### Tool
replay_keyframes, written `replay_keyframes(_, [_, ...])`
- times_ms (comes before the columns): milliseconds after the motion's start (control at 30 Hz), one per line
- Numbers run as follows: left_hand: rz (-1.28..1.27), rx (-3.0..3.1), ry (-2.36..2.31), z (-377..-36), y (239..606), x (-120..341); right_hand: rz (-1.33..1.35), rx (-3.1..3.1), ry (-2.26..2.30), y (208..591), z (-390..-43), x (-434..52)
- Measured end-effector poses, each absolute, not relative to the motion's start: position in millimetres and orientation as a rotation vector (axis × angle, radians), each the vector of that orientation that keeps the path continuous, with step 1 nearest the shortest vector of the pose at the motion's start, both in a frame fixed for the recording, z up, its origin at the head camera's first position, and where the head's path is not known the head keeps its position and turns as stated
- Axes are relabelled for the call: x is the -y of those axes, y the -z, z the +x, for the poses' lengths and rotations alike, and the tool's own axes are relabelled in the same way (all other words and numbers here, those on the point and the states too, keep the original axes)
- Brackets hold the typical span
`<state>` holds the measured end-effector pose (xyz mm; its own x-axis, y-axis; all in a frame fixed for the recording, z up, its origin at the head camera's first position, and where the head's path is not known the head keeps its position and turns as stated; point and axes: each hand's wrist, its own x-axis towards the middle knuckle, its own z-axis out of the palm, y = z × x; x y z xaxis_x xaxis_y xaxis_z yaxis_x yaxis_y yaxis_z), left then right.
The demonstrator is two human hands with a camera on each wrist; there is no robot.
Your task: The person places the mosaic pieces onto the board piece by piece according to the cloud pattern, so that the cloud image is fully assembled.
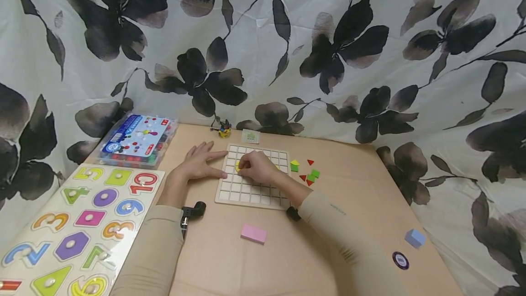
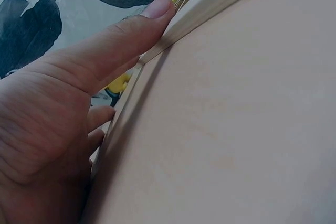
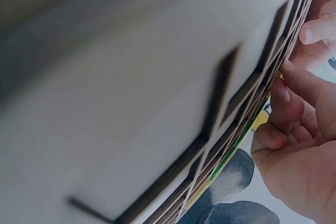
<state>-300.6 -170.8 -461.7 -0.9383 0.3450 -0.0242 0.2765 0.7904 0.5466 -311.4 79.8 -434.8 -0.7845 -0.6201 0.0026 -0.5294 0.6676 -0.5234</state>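
Head view: the left hand lies with fingers spread, grasping nothing, its thumb and forefinger touching the left edge of a white grid board. Above the board's left half, the right hand has its fingers curled, thumb and fingertips pinching a yellow piece. The board sits toward the table's far edge; a green piece lies off its right edge, a pink block off its near edge.

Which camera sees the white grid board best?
The head view: most of the grid board shows there at once. The left wrist view shows mainly its edge; the right wrist view, a slanted, partly blurred close-up.
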Motion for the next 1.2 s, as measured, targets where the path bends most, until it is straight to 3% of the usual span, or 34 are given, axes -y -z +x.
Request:
replay_keyframes(300, [0.494, -2.848, -0.845, -301, 462, 170, -0.964, -2.678, 0.887, 421, -311, -95])
replay_keyframes(667, [0.489, -2.843, -0.853, -300, 460, 169, -0.876, -2.841, 1.161, 380, -300, -168])
replay_keyframes(1200, [0.489, -2.846, -0.828, -300, 461, 169, -0.615, -2.858, 1.090, 403, -321, -256])
